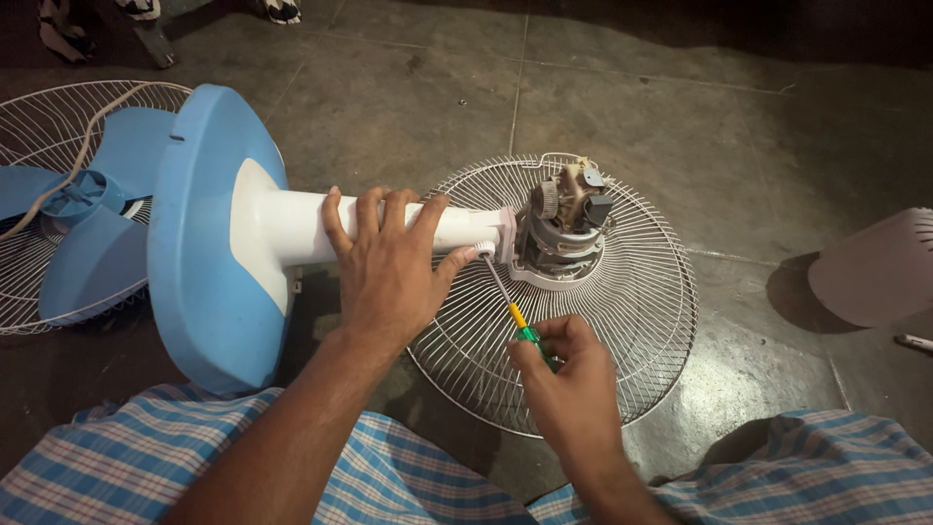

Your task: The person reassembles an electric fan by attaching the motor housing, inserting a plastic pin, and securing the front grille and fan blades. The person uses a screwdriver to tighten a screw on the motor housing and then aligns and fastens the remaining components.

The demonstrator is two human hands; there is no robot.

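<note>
- The left hand (384, 267) lies over the white pole (389, 226) of a fan; its fingers are wrapped on the pole and hold it down, the thumb near the white knob (482, 249) at the joint.
- The right hand (569, 389) pinches the green handle of a screwdriver (513, 313); the fingers are pressed together around it. The metal tip reaches up to the joint just below the knob, probably on a screw, but the spot is too small to see.
- The fan lies on its side on the floor (680, 107), with the blue base (209, 243) at the left and the motor (569, 222) at the right.
- How far it seems: the motor is already bare, without cover, and the blades (92, 209) are off. They lie in a wire grille (29, 282) at the far left, like in a shallow dish.
- The motor still sits on the pole, over a second grille (641, 321), which has nothing else in it. I judge the joint between pole and motor is what is left to open.
- A white cover (880, 267) stands apart at the right edge.
</note>
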